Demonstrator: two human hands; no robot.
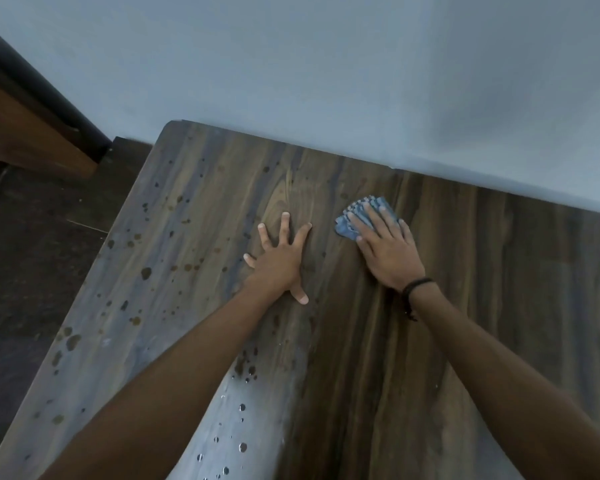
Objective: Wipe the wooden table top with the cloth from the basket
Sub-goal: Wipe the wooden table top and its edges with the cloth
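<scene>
A dark wooden table top fills the lower view, its far edge against the wall. A folded blue cloth lies on it near the far edge. My right hand presses flat on the cloth with straight fingers, covering most of it. My left hand rests flat on the bare wood just left of the cloth, fingers spread. Many water drops speckle the left part of the table and the near middle. No basket is in view.
A pale blue wall rises right behind the table. Dark floor lies to the left, beyond the table's rounded left edge. A brown wooden piece of furniture stands at the far left.
</scene>
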